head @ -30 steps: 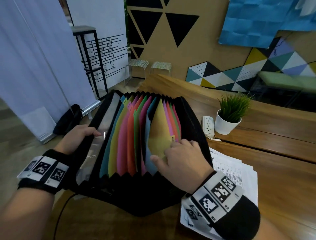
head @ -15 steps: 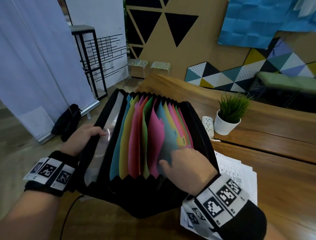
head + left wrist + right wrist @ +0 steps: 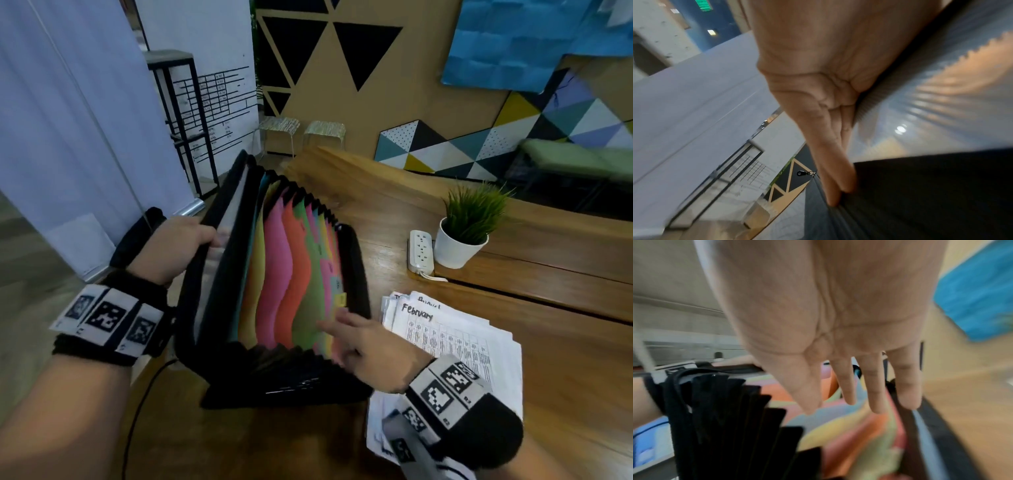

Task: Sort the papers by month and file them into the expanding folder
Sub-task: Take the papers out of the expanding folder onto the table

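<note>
The black expanding folder (image 3: 281, 380) stands open on the wooden table (image 3: 565, 377), its coloured dividers (image 3: 284, 274) fanned out. My left hand (image 3: 191, 243) grips the folder's left cover at its upper edge; in the left wrist view the fingers (image 3: 838, 186) lie along that cover's edge. My right hand (image 3: 356, 339) reaches into the near right end of the dividers with straight, spread fingers (image 3: 871, 394) and holds nothing. A stack of printed papers (image 3: 455, 339) lies to the right of the folder, partly under my right wrist. Its top sheet reads "February".
A small potted plant (image 3: 462, 236) and a white power strip (image 3: 421, 251) sit behind the papers. A black cable (image 3: 137, 411) hangs off the table's left edge. A dark bag (image 3: 137, 233) lies on the floor to the left.
My right hand has run rightward through the dividers to the last ones by the right cover. The passed dividers now lean left, and the folder is fanned less wide.
</note>
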